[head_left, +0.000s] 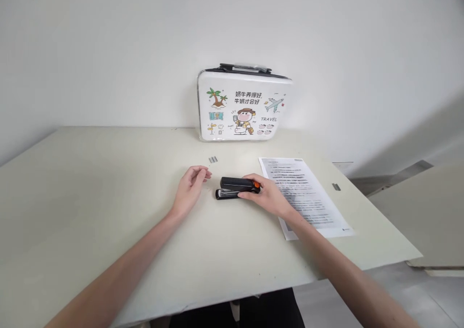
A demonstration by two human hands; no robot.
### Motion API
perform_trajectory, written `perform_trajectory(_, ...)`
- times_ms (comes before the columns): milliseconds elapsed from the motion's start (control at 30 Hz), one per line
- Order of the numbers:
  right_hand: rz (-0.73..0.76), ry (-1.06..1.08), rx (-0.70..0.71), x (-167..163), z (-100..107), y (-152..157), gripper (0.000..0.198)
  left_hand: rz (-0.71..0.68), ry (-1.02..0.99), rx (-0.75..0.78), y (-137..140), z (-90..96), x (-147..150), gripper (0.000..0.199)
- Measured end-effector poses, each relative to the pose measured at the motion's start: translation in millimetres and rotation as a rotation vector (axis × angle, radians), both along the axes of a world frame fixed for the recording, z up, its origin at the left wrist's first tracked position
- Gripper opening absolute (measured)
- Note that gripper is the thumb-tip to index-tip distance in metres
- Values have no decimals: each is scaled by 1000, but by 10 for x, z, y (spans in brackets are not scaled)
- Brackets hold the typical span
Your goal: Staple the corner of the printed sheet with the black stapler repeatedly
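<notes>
A black stapler (237,184) with an orange patch at its rear lies on its base at the middle of the table, its nose pointing left. My right hand (266,192) grips its rear end, fingers above and thumb along the near side. Just left of the stapler's nose is my left hand (192,183), touching the table side-on. Its fingers are loosely curved and apart, and nothing shows in them. Behind my left hand lie a few staple strips (213,159). Printed sheets of paper (308,192) lie under and beyond my right wrist.
A white cartoon-printed case (244,106) with a black handle stands against the wall at the back of the table (108,183). More staple strips (336,187) lie right of the paper, near the table's right edge. A pale panel (427,212) stands beyond that edge.
</notes>
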State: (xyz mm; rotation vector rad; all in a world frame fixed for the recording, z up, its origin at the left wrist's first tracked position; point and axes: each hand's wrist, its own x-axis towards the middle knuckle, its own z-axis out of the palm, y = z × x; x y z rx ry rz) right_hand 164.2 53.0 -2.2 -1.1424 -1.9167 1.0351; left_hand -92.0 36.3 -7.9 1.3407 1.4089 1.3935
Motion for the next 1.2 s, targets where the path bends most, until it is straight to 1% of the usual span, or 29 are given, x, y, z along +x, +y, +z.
perform_trajectory(100, 13, 6, -28, -100, -132, 86, 42, 14, -34, 5, 10, -33, -25, 31)
perform_trajectory(200, 8, 11, -31, -105, -199, 103, 43, 0, -29, 0, 16, -47, -18, 29)
perform_trajectory(367, 72, 78, -4, 14, -239, 124, 47, -13, 45, -29, -1, -42, -6, 28)
perform_trajectory(533, 149, 208, -61, 150, -281, 170, 42, -40, 83, -42, -29, -3, 7, 29)
perform_trajectory(667, 110, 185, -63, 181, -237, 175, 36, -46, 93, -52, -27, 27, 5, 27)
perform_trajectory(867, 37, 79, 0, 143, -185, 148, 36, -34, 96, -78, -36, 52, 30, 25)
perform_trajectory(933, 40, 68, 21, 134, -200, 152, 36, -11, 111, -79, -46, 68, 41, 24)
perform_trajectory(1000, 50, 76, 40, 134, -216, 165, 35, 40, 134, -70, -45, 90, 24, 25)
perform_trajectory(1133, 59, 76, 47, 143, -204, 185, 33, 187, 192, -31, 27, 110, -124, 30)
perform_trajectory(1200, 69, 47, 45, 133, -181, 173, 35, 227, 145, -18, 80, 87, -209, 33)
